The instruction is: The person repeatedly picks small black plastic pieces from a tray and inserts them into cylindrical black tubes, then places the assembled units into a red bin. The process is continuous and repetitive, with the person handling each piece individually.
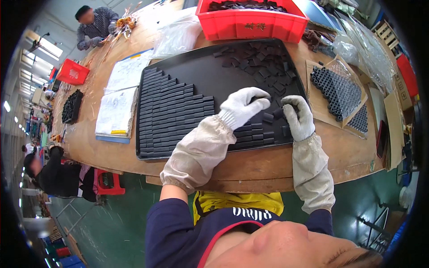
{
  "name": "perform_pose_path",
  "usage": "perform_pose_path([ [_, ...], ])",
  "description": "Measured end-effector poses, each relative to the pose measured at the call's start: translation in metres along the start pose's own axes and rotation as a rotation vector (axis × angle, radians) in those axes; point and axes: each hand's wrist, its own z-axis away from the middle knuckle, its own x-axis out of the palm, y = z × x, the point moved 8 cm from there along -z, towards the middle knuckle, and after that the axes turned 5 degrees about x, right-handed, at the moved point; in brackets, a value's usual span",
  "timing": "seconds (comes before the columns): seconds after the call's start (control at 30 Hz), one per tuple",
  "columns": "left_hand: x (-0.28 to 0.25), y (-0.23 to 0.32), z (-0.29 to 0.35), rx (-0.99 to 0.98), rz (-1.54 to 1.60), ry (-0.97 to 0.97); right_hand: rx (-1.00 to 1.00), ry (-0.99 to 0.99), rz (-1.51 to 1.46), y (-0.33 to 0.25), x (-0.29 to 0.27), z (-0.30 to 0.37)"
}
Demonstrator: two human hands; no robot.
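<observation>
A large black tray point(192, 58) lies on the table in front of me. Neat rows of small black rectangular pieces point(172, 109) fill its left side and run along its near edge. Loose black pieces point(263, 64) are scattered at its far right. My left hand point(243, 106), in a white glove, reaches over the rows with thumb and fingers curled together; what is between the tips is too small to make out. Close by on the right, my gloved right hand point(300, 118) has its thumb and fingers bent toward a small black piece point(278, 113), which appears pinched at their tips.
Beyond the tray stands a red crate point(252, 24) of black pieces. Papers on a clipboard point(117, 107) lie to the left, black tubes point(337, 91) on cardboard to the right. A person point(94, 27) works at the far left; another point(58, 172) sits near a red stool point(108, 182).
</observation>
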Motion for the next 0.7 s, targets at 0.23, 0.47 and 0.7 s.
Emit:
perform_pose_path([
  [0.23, -0.126, -0.040, 0.027, 0.100, -0.721, 0.367, 0.026, -0.076, 0.033, 0.008, 0.010, -0.002],
  [0.47, -0.163, -0.068, 0.032, -0.085, -0.826, 0.310, 0.078, -0.091, 0.021, 0.012, 0.011, -0.004],
  [0.7, -0.278, -0.106, 0.009, -0.240, -0.903, 0.496, 0.124, -0.088, 0.032, 0.025, 0.008, -0.006],
])
